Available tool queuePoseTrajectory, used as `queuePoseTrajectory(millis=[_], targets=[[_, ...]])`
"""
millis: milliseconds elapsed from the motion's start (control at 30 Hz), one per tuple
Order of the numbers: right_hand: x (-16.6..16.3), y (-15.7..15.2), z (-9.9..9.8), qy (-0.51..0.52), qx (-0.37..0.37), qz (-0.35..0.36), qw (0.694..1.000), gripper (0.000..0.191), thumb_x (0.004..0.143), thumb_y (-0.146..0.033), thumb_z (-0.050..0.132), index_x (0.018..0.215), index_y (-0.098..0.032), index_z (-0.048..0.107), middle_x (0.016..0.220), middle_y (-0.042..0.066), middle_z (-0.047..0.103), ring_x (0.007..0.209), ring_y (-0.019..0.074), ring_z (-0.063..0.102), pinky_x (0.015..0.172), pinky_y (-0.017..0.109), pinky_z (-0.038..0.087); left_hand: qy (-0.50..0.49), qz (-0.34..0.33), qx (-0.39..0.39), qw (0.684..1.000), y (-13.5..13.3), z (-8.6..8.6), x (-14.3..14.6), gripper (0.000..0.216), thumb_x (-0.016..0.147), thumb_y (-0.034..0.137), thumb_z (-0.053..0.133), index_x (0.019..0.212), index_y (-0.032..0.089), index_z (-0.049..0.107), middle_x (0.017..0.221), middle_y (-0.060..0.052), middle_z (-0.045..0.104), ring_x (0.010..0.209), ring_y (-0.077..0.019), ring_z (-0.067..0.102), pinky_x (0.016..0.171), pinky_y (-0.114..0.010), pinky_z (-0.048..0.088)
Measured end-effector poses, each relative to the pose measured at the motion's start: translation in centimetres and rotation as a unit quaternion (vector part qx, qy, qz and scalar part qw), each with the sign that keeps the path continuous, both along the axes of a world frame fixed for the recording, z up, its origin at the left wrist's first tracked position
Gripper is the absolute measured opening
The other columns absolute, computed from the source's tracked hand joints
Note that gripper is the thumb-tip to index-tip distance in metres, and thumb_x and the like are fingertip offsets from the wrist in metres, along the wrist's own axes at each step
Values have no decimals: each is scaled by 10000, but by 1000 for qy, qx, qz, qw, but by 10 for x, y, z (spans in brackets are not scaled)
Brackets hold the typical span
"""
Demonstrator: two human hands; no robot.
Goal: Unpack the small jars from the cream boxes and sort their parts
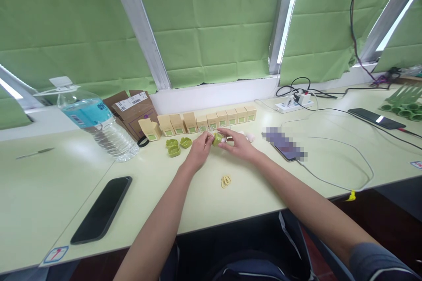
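**Both hands meet on a small green piece at mid-desk**

Head view: we're looking down over a pale green desk [204, 202], and both bare forearms reach forward to the middle of it. The left hand [199, 149] has its fingertips drawn together, pinching the small round olive-green plastic piece [216, 139] from its left side. The right hand [239, 145] comes in from the other side, fingers stretched long and closed on the same piece, so it sits gripped between the two hands just above the desktop. What exactly is at its right end is too small to tell.

Right behind the hands runs a row of small tan cardboard boxes with green labels [211, 120], standing side by side along the white sill. Just left of the left hand lie three small green plastic caps [173, 151], clustered together. Nearer the camera, a little yellow looped band [226, 181] lies alone on the desk.

Off to the left, a big clear plastic water bottle with a blue label [95, 123] tilts in front of a brown cardboard carton [135, 107]. A black smartphone [102, 208] lies face up near the front edge. To the right, a second phone with a blurred screen [286, 145] lies with a grey cable [343, 149] plugged in, and a white power strip [293, 104] sits by the sill.
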State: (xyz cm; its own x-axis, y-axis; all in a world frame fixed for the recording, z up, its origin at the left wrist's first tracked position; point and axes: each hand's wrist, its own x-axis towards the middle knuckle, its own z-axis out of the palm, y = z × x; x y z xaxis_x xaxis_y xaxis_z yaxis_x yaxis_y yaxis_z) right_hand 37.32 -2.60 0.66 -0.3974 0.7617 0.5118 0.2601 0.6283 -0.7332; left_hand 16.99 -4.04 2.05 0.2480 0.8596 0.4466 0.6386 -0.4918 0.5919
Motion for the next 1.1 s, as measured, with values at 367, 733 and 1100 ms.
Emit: queuePoseTrajectory(millis=[367, 733, 1100], targets=[[-3, -4, 4, -44, -24, 6, 999, 583, 866, -413, 682, 1399, -212, 561, 1320, 110, 654, 1119, 244, 666, 963, 410, 573, 22, -18, 55, 998, 1, 0, 0, 212, 1024, 319, 375, 959, 206, 542, 948, -47, 641, 865, -180, 581, 798, -296, 420], [-4, -6, 7, -39, -29, 5, 999, 583, 866, -388, 681, 1400, -192, 551, 1321, 128, 648, 1115, 248, 663, 962, 424, 572, 0, 27, 30, 999, 0, 3, -1, 215, 1011, 360, 383, 943, 223, 535, 798, -10, 599, 709, -169, 533, 704, -280, 386], [1, -8, 8, -77, -9, -2, 997, 536, 879, -348, 676, 1380, -230, 525, 1208, 103, 675, 1034, 218, 670, 922, 411, 566, -262, 62, -20, 963, 17, -2, -12, 262, 932, 468, 518, 923, 207, 530, 873, -25, 638, 820, -157, 607, 788, -281, 497]])
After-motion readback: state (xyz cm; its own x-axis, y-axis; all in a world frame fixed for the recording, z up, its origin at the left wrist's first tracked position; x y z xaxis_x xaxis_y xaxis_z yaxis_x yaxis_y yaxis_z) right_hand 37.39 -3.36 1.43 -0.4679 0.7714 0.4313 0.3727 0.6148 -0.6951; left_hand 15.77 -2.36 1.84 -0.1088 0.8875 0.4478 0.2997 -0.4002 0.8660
